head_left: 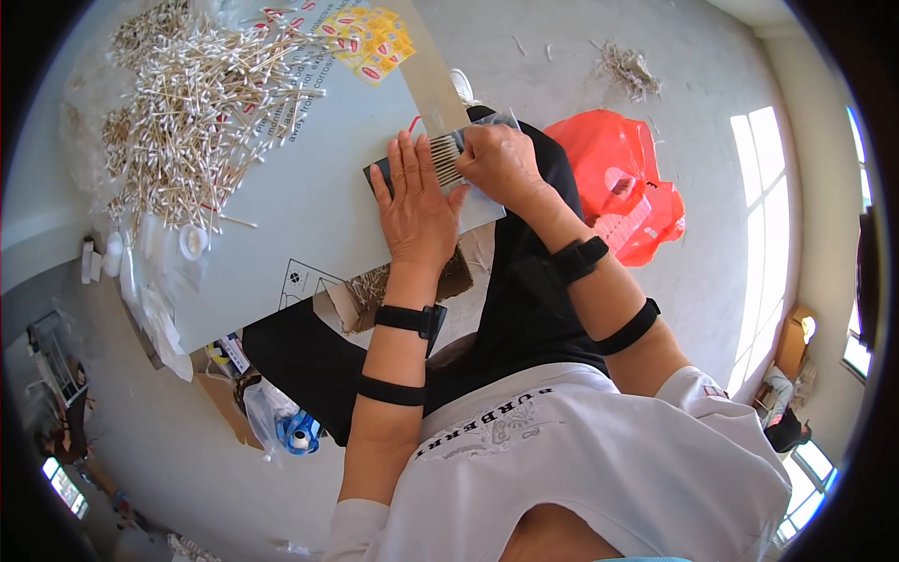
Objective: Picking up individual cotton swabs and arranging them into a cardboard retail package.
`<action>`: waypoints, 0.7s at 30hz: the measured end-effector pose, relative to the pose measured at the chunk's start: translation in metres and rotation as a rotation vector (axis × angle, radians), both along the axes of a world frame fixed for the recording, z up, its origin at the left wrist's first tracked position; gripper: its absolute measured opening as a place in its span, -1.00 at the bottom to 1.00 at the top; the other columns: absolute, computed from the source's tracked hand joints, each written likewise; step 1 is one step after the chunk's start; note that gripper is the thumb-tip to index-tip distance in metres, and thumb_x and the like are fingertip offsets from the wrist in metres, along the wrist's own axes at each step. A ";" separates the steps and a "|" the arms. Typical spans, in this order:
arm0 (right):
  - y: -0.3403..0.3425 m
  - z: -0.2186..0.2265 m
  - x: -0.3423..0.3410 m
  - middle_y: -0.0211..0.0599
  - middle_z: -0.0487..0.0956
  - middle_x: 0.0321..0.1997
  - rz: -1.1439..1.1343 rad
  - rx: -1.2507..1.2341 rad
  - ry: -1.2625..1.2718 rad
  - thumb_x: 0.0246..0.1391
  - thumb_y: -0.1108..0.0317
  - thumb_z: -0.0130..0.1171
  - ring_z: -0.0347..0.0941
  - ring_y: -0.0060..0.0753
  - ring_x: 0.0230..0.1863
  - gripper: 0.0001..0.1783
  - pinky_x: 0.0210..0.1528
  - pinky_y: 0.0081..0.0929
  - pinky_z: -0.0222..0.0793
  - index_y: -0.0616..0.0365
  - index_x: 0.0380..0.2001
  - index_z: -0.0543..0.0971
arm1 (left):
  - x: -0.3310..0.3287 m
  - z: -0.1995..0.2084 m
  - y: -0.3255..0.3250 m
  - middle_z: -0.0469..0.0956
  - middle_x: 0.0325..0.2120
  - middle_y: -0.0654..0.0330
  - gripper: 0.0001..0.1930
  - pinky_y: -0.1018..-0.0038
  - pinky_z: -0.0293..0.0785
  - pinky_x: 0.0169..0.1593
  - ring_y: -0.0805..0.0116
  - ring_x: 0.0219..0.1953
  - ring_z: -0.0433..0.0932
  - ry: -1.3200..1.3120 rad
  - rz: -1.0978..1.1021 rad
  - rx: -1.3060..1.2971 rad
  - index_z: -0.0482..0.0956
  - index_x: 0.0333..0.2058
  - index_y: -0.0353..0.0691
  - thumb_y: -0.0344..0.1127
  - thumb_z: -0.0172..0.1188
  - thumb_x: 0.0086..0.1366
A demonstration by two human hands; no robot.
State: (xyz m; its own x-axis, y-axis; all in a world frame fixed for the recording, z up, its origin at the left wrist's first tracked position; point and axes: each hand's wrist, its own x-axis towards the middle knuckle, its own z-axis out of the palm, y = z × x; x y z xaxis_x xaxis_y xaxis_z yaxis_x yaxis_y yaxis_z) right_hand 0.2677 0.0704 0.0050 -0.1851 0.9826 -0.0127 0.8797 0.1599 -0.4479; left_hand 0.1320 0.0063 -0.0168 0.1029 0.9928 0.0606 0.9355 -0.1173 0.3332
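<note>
A row of cotton swabs [444, 157] lies side by side on a dark flat backing [376, 178] near the right edge of the grey tabletop [309, 211]. My left hand [417, 220] rests flat over the left part of the backing, fingers stretched out. At the row's right end my right hand [501, 164] is closed in a fist; what its fingers hold is hidden. Clear plastic [507, 120] shows just beyond its knuckles. A large heap of loose cotton swabs [206, 103] covers the table's far left. Yellow stickers [375, 42] lie at the far edge.
Below the table's near edge sits a cardboard box [456, 276] with swabs in it. A red plastic bag [609, 150] lies on the floor to the right, with scraps [627, 70] farther off. A blue tape roll [300, 433] is at lower left. A white round cap [193, 243] stands by the heap.
</note>
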 end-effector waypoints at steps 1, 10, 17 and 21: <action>0.000 0.001 0.000 -0.04 0.58 -0.57 -0.001 -0.001 0.000 -0.17 0.29 0.13 0.56 0.04 -0.45 -0.82 -0.35 -0.12 0.48 0.16 -0.65 0.57 | 0.001 0.001 0.001 -0.05 0.40 -0.03 -0.19 0.00 -0.33 0.42 0.07 0.46 -0.14 -0.003 -0.005 0.004 -0.02 0.37 -0.25 0.08 0.05 0.32; 0.003 -0.002 0.004 -0.07 0.57 -0.61 0.017 -0.034 0.081 -0.23 0.27 0.17 0.55 0.04 -0.48 -0.82 -0.37 -0.11 0.47 0.17 -0.66 0.57 | -0.004 0.003 0.007 -0.02 0.39 -0.02 -0.21 -0.01 -0.24 0.41 0.07 0.45 -0.09 0.044 -0.059 0.018 -0.01 0.37 -0.25 0.06 0.05 0.33; 0.008 -0.001 0.007 -0.08 0.55 -0.60 0.016 -0.062 0.067 -0.25 0.28 0.21 0.53 0.02 -0.47 -0.82 -0.39 -0.15 0.44 0.17 -0.68 0.53 | -0.003 -0.004 0.011 0.01 0.39 0.02 -0.26 -0.02 -0.23 0.40 0.12 0.44 -0.06 0.061 -0.033 0.064 0.04 0.35 -0.22 0.01 0.06 0.33; 0.012 -0.001 0.011 -0.11 0.52 -0.64 0.038 -0.082 0.092 -0.26 0.31 0.21 0.49 0.02 -0.51 -0.81 -0.43 -0.17 0.39 0.17 -0.71 0.48 | -0.004 -0.006 0.010 0.00 0.40 0.05 -0.29 0.00 -0.25 0.41 0.13 0.44 -0.07 0.059 -0.024 0.073 0.03 0.36 -0.19 -0.01 0.02 0.36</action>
State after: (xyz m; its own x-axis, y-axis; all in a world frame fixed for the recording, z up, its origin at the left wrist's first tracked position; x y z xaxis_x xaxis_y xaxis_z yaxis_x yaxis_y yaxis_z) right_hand 0.2787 0.0828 0.0040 -0.2264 0.9712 -0.0741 0.8283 0.1519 -0.5393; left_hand 0.1275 0.0165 -0.0227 0.1322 0.9833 0.1254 0.9498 -0.1618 0.2679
